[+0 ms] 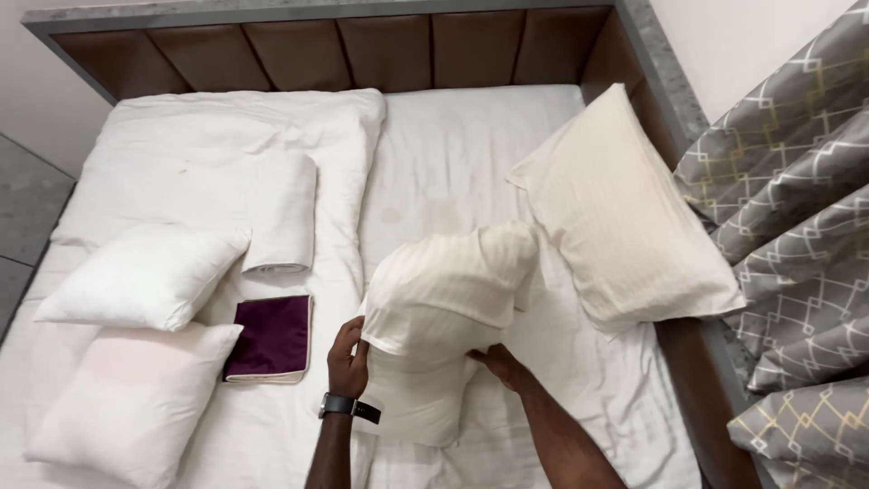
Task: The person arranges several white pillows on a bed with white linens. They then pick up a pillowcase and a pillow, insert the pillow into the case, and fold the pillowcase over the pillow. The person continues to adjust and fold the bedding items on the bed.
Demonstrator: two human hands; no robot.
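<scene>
White sheets cover the bed [453, 154], which fills most of the view below a brown padded headboard [362, 50]. At the far left, two bare white pillows [145, 276] lie one below the other, with a folded purple cloth [270, 337] just beside them and a rolled white towel [281, 222] above it on a folded duvet [226, 145]. Near the middle, the left hand [348, 362], a dark watch [348, 407] on its wrist, is closed on the left edge of a striped cream pillowcase [448, 290] at its open end. That pillowcase is partly pulled over a white pillow [416, 398] whose lower part sticks out bare between the two forearms. The pillow's long axis runs from the person up toward the headboard, leaning a little to the right, with the covered end pointing away. The right hand [496, 364] is on the case's lower right edge, fingers tucked against the fabric; I cannot tell how tightly it grips. Further right, a cased cream pillow [625, 217] leans against the bed frame, next to a grey patterned curtain [797, 226].
</scene>
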